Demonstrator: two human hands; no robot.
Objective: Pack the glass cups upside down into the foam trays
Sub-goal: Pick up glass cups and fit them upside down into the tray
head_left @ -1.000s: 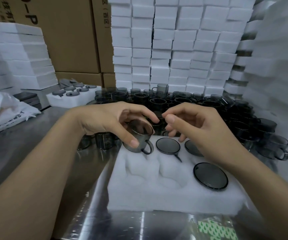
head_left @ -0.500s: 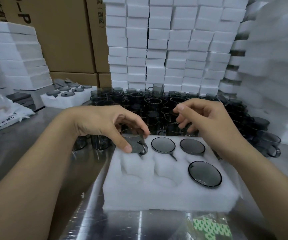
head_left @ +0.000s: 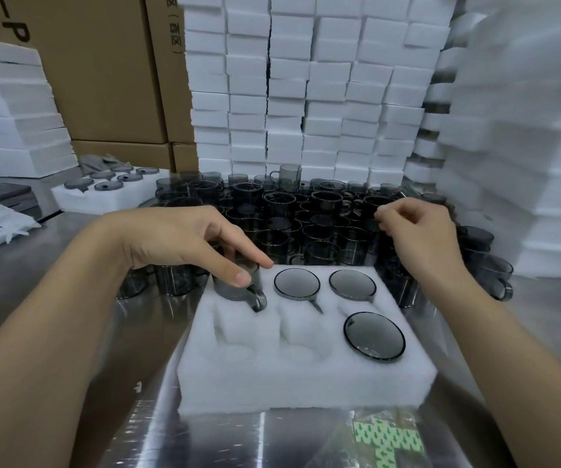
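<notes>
A white foam tray (head_left: 306, 376) lies on the steel table in front of me. Three smoky glass cups sit upside down in its pockets: back middle (head_left: 296, 283), back right (head_left: 352, 284) and front right (head_left: 374, 336). My left hand (head_left: 184, 241) grips a fourth glass cup (head_left: 238, 290) from above, upside down and partly sunk in the back left pocket, its handle pointing toward me. My right hand (head_left: 417, 234) hovers with loosely curled fingers over the crowd of loose glass cups (head_left: 306, 211) behind the tray; it holds nothing I can see.
Stacks of white foam trays (head_left: 306, 96) wall off the back and right. Cardboard boxes (head_left: 103, 79) stand at the back left. Another filled foam tray (head_left: 103, 194) sits at the left. A plastic bag with green-printed paper (head_left: 387, 437) lies at the table's near edge.
My left hand has carried the cup down and set it into the back left pocket. My right hand has drawn away to the right, over the loose cups.
</notes>
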